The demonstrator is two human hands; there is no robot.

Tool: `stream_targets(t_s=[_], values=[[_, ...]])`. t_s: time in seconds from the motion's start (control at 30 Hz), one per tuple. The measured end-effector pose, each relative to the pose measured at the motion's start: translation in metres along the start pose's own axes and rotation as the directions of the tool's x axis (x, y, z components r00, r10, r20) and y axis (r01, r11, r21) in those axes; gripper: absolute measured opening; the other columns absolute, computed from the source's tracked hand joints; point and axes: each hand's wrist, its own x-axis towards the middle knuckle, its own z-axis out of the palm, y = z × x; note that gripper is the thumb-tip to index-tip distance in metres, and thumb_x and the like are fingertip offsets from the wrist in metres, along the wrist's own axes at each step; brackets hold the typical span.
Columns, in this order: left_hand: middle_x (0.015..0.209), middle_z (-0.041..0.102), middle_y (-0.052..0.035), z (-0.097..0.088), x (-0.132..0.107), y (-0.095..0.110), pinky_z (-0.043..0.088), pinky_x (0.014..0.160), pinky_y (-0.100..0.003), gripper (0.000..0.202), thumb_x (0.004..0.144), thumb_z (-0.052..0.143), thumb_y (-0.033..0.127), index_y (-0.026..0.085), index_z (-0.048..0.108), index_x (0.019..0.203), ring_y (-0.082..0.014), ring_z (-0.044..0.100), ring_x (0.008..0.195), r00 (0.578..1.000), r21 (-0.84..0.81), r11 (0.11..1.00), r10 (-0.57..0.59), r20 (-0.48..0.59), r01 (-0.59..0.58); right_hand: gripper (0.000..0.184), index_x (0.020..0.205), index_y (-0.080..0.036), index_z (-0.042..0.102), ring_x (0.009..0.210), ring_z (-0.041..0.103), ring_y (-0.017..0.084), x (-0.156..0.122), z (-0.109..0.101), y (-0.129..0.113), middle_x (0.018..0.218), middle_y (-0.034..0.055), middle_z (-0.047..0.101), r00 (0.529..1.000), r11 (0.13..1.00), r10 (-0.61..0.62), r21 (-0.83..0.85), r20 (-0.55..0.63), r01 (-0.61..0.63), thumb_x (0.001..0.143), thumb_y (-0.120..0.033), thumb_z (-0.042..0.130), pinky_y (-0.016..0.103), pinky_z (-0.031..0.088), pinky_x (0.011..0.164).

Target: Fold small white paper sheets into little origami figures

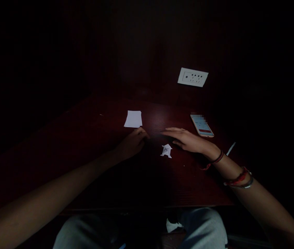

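A small folded white paper frog [166,151] lies on the dark red table between my two hands. My right hand [188,140] is just beyond it on the right, palm down with the fingers stretched out to the left, holding nothing. On the other side, my left hand [134,142] rests near the table top with its fingers loosely bent and in shadow; nothing shows in it. Just past its knuckles sits a small stack of white paper sheets [133,119], its edges slightly uneven.
A phone [202,126] with a lit screen lies to the right, beyond my right wrist. A thin white strip [231,148] is near my right forearm. The wall behind carries a white power socket [193,77]. The table's front edge [147,208] runs above my knees.
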Motion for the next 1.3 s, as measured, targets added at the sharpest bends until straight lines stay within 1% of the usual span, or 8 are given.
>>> stream_targets(t_s=[0.07, 0.17, 0.3, 0.53, 0.73, 0.87, 1.1, 1.3], values=[[0.098, 0.044, -0.0019, -0.001, 0.001, -0.004, 0.039, 0.085, -0.029, 0.033, 0.069, 0.035, 0.000, 0.018, 0.050, 0.093, -0.0137, 0.045, 0.092, 0.999, 0.010, 0.999, -0.034, -0.039, 0.034, 0.046, 0.124, -0.019, 0.035, 0.099, 0.054, 0.018, 0.003, -0.001, -0.008, 0.108, 0.0082, 0.057, 0.978, 0.982, 0.185, -0.018, -0.093, -0.187, 0.080, -0.017, 0.048, 0.032, 0.044, 0.081], [0.096, 0.044, -0.0019, -0.002, 0.002, -0.007, 0.039, 0.084, -0.029, 0.032, 0.069, 0.034, 0.000, 0.018, 0.051, 0.091, -0.0139, 0.046, 0.090, 0.996, 0.016, 0.999, -0.049, -0.080, 0.051, 0.058, 0.122, -0.013, 0.034, 0.067, 0.062, 0.021, 0.008, 0.011, -0.030, 0.075, 0.0106, 0.064, 0.856, 0.850, 0.517, -0.110, -0.011, -0.515, 0.078, -0.049, 0.045, 0.030, 0.045, 0.055], [0.095, 0.046, -0.0024, -0.003, 0.002, -0.007, 0.039, 0.084, -0.031, 0.031, 0.069, 0.034, 0.001, 0.017, 0.051, 0.089, -0.0145, 0.046, 0.090, 0.993, 0.032, 0.998, -0.048, -0.106, 0.051, 0.058, 0.118, -0.014, 0.038, 0.074, 0.061, 0.028, 0.021, 0.031, -0.057, 0.080, 0.0160, 0.064, 0.752, 0.719, 0.659, -0.315, 0.028, -0.619, 0.074, -0.050, 0.048, 0.034, 0.044, 0.056], [0.099, 0.047, -0.0030, -0.008, -0.001, 0.005, 0.040, 0.083, -0.033, 0.030, 0.070, 0.037, 0.003, 0.019, 0.051, 0.091, -0.0157, 0.047, 0.092, 0.997, 0.115, 0.993, -0.031, -0.071, 0.039, 0.059, 0.127, -0.026, 0.028, 0.089, 0.057, 0.025, 0.019, 0.011, -0.040, 0.094, 0.0105, 0.062, 0.828, 0.787, 0.561, -0.312, 0.006, -0.532, 0.074, -0.019, 0.052, 0.042, 0.039, 0.076], [0.108, 0.045, -0.0059, -0.008, -0.001, 0.015, 0.038, 0.086, -0.037, 0.030, 0.072, 0.040, 0.002, 0.018, 0.050, 0.095, -0.0194, 0.043, 0.102, 1.000, 0.190, 0.982, 0.025, -0.009, -0.023, 0.084, 0.129, -0.024, 0.028, 0.092, 0.055, 0.021, -0.005, -0.001, 0.000, 0.103, 0.0071, 0.058, 0.875, 0.879, 0.474, -0.106, 0.095, -0.464, 0.057, -0.021, 0.071, 0.035, 0.040, 0.078], [0.109, 0.044, -0.0065, -0.005, 0.009, 0.017, 0.036, 0.087, -0.037, 0.027, 0.075, 0.041, 0.005, 0.017, 0.050, 0.096, -0.0194, 0.042, 0.102, 0.998, 0.231, 0.971, 0.057, 0.038, -0.064, 0.078, 0.129, -0.020, 0.029, 0.085, 0.056, 0.017, -0.016, 0.006, 0.006, 0.096, 0.0050, 0.060, 0.909, 0.908, 0.410, 0.064, 0.081, -0.415, 0.061, -0.016, 0.067, 0.030, 0.041, 0.076], [0.110, 0.045, -0.0069, 0.009, 0.066, 0.013, 0.036, 0.087, -0.036, 0.025, 0.076, 0.041, 0.008, 0.017, 0.052, 0.098, -0.0203, 0.044, 0.101, 0.998, 0.320, 0.946, 0.039, 0.048, -0.052, 0.066, 0.127, -0.018, 0.032, 0.082, 0.056, 0.014, -0.017, -0.006, 0.025, 0.093, 0.0034, 0.060, 0.962, 0.960, 0.274, 0.061, -0.008, -0.273, 0.067, -0.012, 0.059, 0.027, 0.042, 0.076], [0.110, 0.048, -0.0079, 0.025, 0.147, -0.009, 0.041, 0.083, -0.038, 0.021, 0.084, 0.045, 0.021, 0.016, 0.051, 0.103, -0.0201, 0.049, 0.097, 1.000, 0.390, 0.921, -0.005, 0.012, 0.000, 0.067, 0.125, -0.019, 0.034, 0.084, 0.058, 0.014, 0.001, -0.060, 0.099, 0.094, 0.0028, 0.063, 0.926, 0.926, 0.373, -0.045, -0.059, -0.375, 0.065, -0.013, 0.062, 0.028, 0.042, 0.077]])
